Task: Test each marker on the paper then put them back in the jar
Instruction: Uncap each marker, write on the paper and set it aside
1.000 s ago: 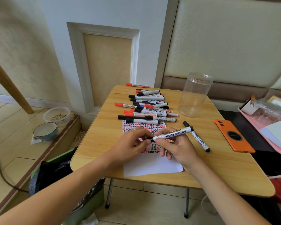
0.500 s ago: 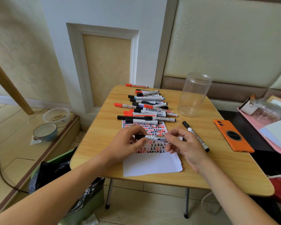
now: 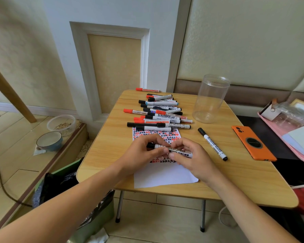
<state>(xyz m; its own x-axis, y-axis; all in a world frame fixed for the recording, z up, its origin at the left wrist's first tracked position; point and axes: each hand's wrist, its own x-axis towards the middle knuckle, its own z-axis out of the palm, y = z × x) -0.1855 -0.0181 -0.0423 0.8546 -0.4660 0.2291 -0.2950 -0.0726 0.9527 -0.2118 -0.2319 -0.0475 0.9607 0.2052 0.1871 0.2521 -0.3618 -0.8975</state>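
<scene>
On the floor at the far left sit a clear tub [image 3: 61, 124] and a blue-rimmed bowl [image 3: 49, 140], with a green bin lined in black plastic [image 3: 63, 186] just beside the table's left edge. The wooden table [image 3: 102, 155] carries a pile of markers [image 3: 158, 113] lying crosswise at its far middle, red and black caps mixed, and 1 red-capped marker [image 3: 147, 89] apart at the far edge. Below the pile lies the paper [image 3: 165, 176], its upper part covered in red and black marks, its lower part blank. Over the paper the left hand [image 3: 144, 153] is closed around the black-capped end of a whiteboard marker [image 3: 180, 151], and the right hand [image 3: 195, 158] pinches the white barrel of the same marker; it lies level between them. Right of the hands a single black-capped marker [image 3: 212, 144] rests on the bare wood. Behind it the clear jar [image 3: 210, 99] stands upright with no markers inside. An orange phone [image 3: 253, 143] lies face down near the right edge, and a pink tray [image 3: 288, 146] sits beyond the table.
</scene>
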